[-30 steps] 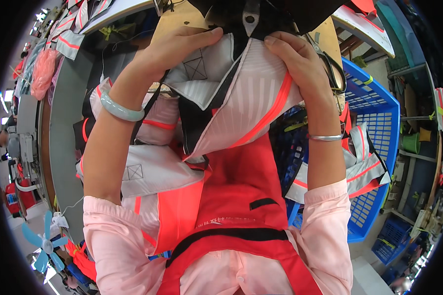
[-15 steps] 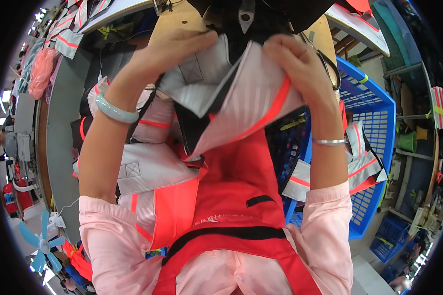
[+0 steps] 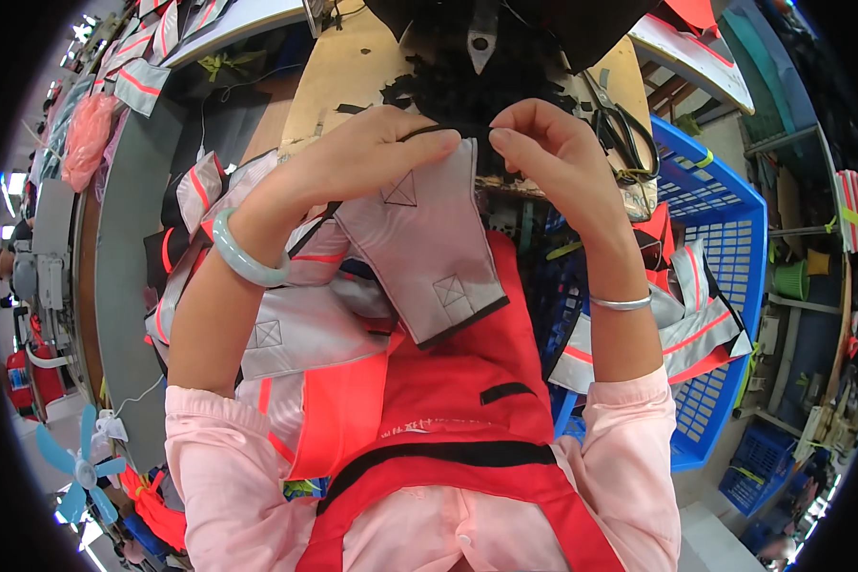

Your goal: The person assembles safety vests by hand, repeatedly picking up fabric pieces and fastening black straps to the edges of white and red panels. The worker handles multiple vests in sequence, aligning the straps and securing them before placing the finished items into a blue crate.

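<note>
While your left hand point(image 3: 367, 157) pinches the grey panel point(image 3: 429, 243) by its top edge, over your red apron point(image 3: 467, 377) with white lettering point(image 3: 477, 425), your right hand point(image 3: 555, 157) curls narrowly near its corner; whether it grips, I cannot tell. At right, a blue basket point(image 3: 758, 286) contains striped pieces point(image 3: 704, 329).

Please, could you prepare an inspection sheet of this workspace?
Surface: pale wooden tabletop, partly covered by black fabric scraps.
Job's things: flat grey fabric panel, black-edged, with stitched crossed squares.
Clutter: black-handled metal scissors right of the scraps.
Hands: left hand holds the panel's top; right hand near its upper right corner, grip unclear.
Cables: thin white cord at left.
Surroundings: blue plastic basket at right, with grey-and-red fabric pieces inside; light-blue fan at lower left.
</note>
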### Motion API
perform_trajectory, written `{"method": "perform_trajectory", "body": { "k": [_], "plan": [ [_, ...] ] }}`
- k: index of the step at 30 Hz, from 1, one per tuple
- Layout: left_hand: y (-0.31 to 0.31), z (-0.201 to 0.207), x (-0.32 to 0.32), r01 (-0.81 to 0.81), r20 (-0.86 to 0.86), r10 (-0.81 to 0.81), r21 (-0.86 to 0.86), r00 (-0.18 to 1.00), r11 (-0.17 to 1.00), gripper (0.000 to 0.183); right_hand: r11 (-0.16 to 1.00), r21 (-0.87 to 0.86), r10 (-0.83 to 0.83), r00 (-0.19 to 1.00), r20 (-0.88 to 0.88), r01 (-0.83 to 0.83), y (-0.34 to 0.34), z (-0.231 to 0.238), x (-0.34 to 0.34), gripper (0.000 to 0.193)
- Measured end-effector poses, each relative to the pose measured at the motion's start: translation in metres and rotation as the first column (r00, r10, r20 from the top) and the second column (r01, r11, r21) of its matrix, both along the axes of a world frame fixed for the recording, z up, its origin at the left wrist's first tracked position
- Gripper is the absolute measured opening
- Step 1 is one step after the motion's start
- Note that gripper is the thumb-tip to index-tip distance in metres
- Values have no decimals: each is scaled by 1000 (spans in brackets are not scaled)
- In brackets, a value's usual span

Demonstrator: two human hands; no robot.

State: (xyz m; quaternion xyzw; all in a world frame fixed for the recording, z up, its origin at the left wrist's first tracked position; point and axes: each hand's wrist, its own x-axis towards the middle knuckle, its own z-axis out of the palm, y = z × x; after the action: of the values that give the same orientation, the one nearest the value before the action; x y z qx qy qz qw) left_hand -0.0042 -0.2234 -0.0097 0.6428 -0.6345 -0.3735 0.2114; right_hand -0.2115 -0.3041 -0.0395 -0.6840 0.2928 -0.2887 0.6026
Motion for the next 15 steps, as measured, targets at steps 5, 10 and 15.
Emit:
{"method": "perform_trajectory", "body": {
  "k": [5, 10, 15],
  "plan": [
    [-12, 3, 2, 7, -1, -7, -6, 1000, 1000, 44, 999, 42, -24, 998, 63, 22, -13, -4, 8, 23],
    [-26, 6, 5, -43, -64, 44, 27, 997, 999, 46, 995, 66, -80, 993, 85, 75, -22, -6, 17, 25],
    [-35, -3, 18, -23, -80, 30, 95, 996, 995, 54, 991, 119, -70, 993, 98, 58, -26, -6, 23, 20]
  ]
}}
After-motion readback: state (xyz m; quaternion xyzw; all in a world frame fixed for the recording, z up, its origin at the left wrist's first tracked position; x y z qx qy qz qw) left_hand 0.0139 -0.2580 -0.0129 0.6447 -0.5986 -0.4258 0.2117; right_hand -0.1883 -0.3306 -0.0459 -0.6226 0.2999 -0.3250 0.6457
